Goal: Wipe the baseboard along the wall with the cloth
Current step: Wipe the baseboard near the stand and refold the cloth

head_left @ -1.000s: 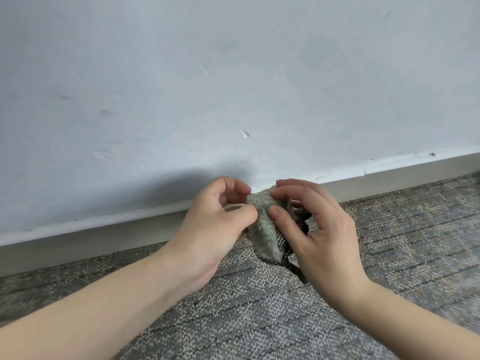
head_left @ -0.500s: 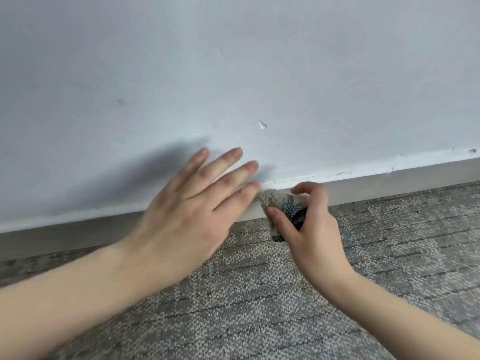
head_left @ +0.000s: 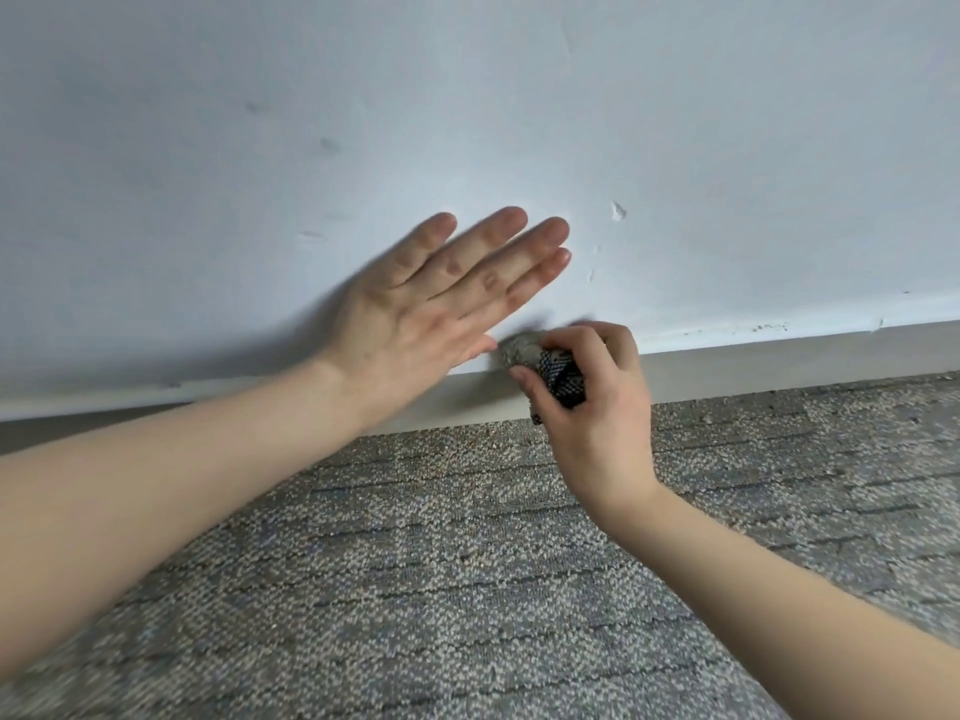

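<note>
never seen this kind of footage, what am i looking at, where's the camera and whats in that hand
There is no machine here: these are a person's two bare hands. Every picture comes from one wide-angle camera worn on the person's head, looking forward and down, so both arms reach in from the bottom edge. The right hand grips a bunched cloth, grey with a dark checked part, at the top edge of the pale baseboard, where the wall meets the grey carpet. The left hand holds nothing. Its fingers are straight and lie at the wall above the baseboard, perhaps for support.
</note>
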